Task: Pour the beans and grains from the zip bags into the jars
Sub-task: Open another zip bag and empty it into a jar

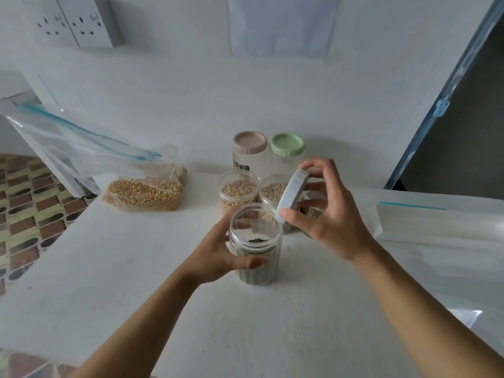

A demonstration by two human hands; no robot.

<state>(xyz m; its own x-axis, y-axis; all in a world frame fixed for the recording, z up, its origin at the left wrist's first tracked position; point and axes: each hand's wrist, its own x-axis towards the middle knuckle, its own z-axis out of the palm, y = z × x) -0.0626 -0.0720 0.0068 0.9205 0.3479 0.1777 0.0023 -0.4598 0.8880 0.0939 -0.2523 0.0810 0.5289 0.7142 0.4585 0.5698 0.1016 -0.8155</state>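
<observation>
jar (255, 249) gripped by left hand (215, 255); right hand (327, 222) pinches lid (291, 196).

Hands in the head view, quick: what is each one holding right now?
Left hand: grips the open jar by its side.
Right hand: holds the pale grey lid, tilted, by the jar's mouth.

Left hand (215, 255) gripping open jar (255, 241), right hand (324, 214) holding lid (291, 195) tilted above
</observation>
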